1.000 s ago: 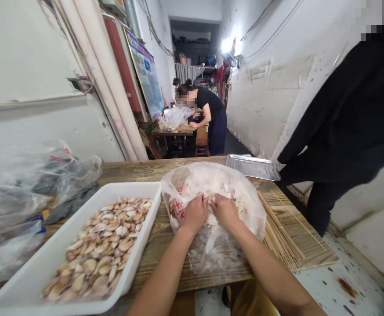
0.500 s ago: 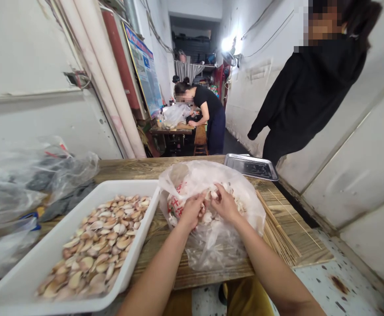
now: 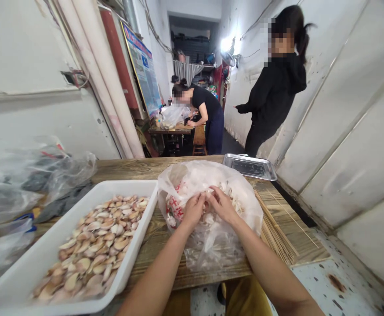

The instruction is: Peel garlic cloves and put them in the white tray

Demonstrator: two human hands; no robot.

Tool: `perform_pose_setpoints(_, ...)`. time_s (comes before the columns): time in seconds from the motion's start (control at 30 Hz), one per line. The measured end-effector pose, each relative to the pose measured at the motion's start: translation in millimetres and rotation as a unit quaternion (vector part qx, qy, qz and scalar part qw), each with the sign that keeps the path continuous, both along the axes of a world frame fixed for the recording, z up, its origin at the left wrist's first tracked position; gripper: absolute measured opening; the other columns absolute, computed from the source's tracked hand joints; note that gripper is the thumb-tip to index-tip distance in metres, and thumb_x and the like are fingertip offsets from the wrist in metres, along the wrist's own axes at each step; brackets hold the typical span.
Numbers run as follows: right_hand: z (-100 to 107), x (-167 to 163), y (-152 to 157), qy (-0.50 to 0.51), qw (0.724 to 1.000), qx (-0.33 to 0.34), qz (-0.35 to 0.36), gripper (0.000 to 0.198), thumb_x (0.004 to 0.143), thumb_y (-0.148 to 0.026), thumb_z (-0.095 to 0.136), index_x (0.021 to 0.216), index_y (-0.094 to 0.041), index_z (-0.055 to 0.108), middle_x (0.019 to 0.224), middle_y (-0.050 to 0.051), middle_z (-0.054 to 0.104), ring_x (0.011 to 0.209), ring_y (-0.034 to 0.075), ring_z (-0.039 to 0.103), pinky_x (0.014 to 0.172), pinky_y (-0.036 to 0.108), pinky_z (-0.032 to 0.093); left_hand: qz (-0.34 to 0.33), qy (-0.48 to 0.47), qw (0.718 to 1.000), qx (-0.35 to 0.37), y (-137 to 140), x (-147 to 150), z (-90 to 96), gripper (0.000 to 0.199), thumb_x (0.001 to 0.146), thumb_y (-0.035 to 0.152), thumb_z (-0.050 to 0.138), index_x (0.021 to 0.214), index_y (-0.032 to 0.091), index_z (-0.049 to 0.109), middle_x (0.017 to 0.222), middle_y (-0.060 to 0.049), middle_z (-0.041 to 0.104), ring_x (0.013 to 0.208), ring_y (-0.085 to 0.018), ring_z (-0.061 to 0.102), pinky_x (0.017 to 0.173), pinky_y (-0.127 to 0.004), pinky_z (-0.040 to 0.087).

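Both hands meet over an open clear plastic bag (image 3: 208, 252) on the table. My left hand (image 3: 194, 210) is closed, its fingers pinching a piece of garlic at the fingertips. Close against it, my right hand (image 3: 223, 205) has its thumb and fingers closed on the same garlic, which the fingers mostly cover; whether it is a whole bulb or part of one, I cannot tell. Around the hands, white garlic and papery skins (image 3: 234, 202) lie inside the bag, beside red-printed packaging (image 3: 177, 208). To the left, a white plastic tray (image 3: 139, 245) holds many loose unpeeled garlic cloves (image 3: 96, 245).
Thin wooden skewers (image 3: 274, 230) lie right of the bag on the wooden table (image 3: 129, 164). A metal tray (image 3: 249, 166) rests at the back edge. Crumpled plastic bags (image 3: 10, 197) fill the far left. One person (image 3: 208, 105) bends over another table; another person (image 3: 274, 92) stands at right.
My right hand has come in against my left, and the fingertips now meet at the garlic. The person in black at right has moved farther off and leftward.
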State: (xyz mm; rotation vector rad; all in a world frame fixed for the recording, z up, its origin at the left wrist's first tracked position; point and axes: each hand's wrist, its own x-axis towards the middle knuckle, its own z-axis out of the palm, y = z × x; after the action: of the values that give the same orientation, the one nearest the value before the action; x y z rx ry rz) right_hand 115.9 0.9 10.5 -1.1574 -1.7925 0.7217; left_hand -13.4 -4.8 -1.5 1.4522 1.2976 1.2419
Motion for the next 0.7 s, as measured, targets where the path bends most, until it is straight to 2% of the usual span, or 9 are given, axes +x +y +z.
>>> perform_pose_setpoints(0.07, -3, -2, 2, 0.003, 0.999, -0.03, -0.021, 0.036, 0.087, -0.046, 0.036, 0.086, -0.016, 0.056, 0.068, 0.0, 0.053, 0.064, 0.012, 0.05, 0.063, 0.024, 0.039, -0.007, 0.087, 0.995, 0.045, -6, 1, 5.8, 0.033, 0.083, 0.044, 0.038, 0.067, 0.018, 0.05, 0.055, 0.002, 0.05, 0.056, -0.012, 0.046, 0.056, -0.023, 0.032)
perform_pose_setpoints(0.13, -6, -1, 4, 0.005, 0.999, -0.032, -0.03, 0.037, 0.087, -0.047, 0.034, 0.075, -0.018, 0.052, 0.064, -0.002, 0.05, 0.063, 0.012, 0.048, 0.061, 0.023, 0.037, -0.017, 0.147, 0.986, 0.078, -10, 2, 10.9, 0.032, 0.084, 0.042, 0.037, 0.065, 0.019, 0.048, 0.057, 0.002, 0.051, 0.058, -0.012, 0.047, 0.059, -0.024, 0.032)
perform_pose_setpoints(0.2, -7, 0, 6, 0.006, 1.0, -0.021, -0.016, 0.035, 0.087, -0.047, 0.034, 0.072, -0.018, 0.049, 0.062, -0.003, 0.046, 0.062, 0.011, 0.046, 0.06, 0.022, 0.035, -0.03, 0.148, 0.985, 0.084, -13, 2, 13.0, 0.032, 0.085, 0.04, 0.037, 0.064, 0.018, 0.046, 0.056, 0.002, 0.05, 0.057, -0.012, 0.046, 0.058, -0.024, 0.032)
perform_pose_setpoints(0.3, -4, 0, 5, 0.001, 1.0, -0.013, 0.006, 0.036, 0.088, -0.046, 0.032, 0.068, -0.019, 0.044, 0.058, -0.005, 0.041, 0.059, 0.01, 0.043, 0.059, 0.022, 0.034, -0.064, 0.101, 0.99, 0.069, -12, 1, 10.5, 0.034, 0.085, 0.042, 0.034, 0.063, 0.018, 0.045, 0.055, 0.003, 0.048, 0.053, -0.011, 0.045, 0.056, -0.023, 0.034)
perform_pose_setpoints(0.4, 0, -3, 0, -0.022, 0.999, -0.008, -0.024, 0.035, 0.089, -0.044, 0.028, 0.068, -0.02, 0.041, 0.058, -0.004, 0.041, 0.058, 0.011, 0.043, 0.059, 0.023, 0.032, -0.084, 0.091, 0.99, 0.071, -10, 0, 6.0, 0.034, 0.086, 0.042, 0.033, 0.065, 0.018, 0.046, 0.055, 0.003, 0.049, 0.053, -0.011, 0.045, 0.056, -0.023, 0.034)
perform_pose_setpoints(0.53, 2, -7, -4, -0.045, 0.996, -0.011, -0.075, 0.033, 0.09, -0.039, 0.027, 0.067, -0.02, 0.042, 0.058, -0.002, 0.043, 0.059, 0.012, 0.043, 0.059, 0.024, 0.031, -0.086, 0.115, 0.983, 0.116, -10, -2, 6.7, 0.03, 0.085, 0.039, 0.036, 0.073, 0.017, 0.052, 0.064, 0.0, 0.053, 0.062, -0.012, 0.048, 0.061, -0.024, 0.035)
perform_pose_setpoints(0.6, 3, -7, -3, -0.027, 0.995, -0.061, -0.077, 0.035, 0.089, -0.037, 0.028, 0.062, -0.019, 0.043, 0.056, -0.001, 0.043, 0.056, 0.012, 0.043, 0.055, 0.024, 0.032, -0.101, 0.1, 0.981, 0.131, -12, -2, 9.3, 0.027, 0.084, 0.039, 0.04, 0.076, 0.017, 0.054, 0.068, 0.0, 0.054, 0.065, -0.012, 0.048, 0.064, -0.023, 0.036)
perform_pose_setpoints(0.67, 3, -6, -1, 0.038, 0.984, -0.167, -0.051, 0.036, 0.088, -0.037, 0.03, 0.061, -0.019, 0.043, 0.051, -0.002, 0.043, 0.048, 0.01, 0.04, 0.047, 0.022, 0.029, -0.117, 0.046, 0.987, 0.099, -14, 0, 11.4, 0.027, 0.081, 0.041, 0.045, 0.076, 0.017, 0.055, 0.065, 0.001, 0.053, 0.062, -0.011, 0.046, 0.06, -0.022, 0.036)
perform_pose_setpoints(0.7, 3, -5, 0, 0.088, 0.969, -0.23, -0.031, 0.035, 0.087, -0.039, 0.031, 0.062, -0.019, 0.044, 0.049, -0.003, 0.042, 0.042, 0.008, 0.036, 0.043, 0.021, 0.025, -0.12, -0.002, 0.991, 0.063, -14, 1, 11.8, 0.028, 0.08, 0.044, 0.047, 0.076, 0.017, 0.055, 0.062, 0.002, 0.051, 0.057, -0.009, 0.044, 0.056, -0.021, 0.035)
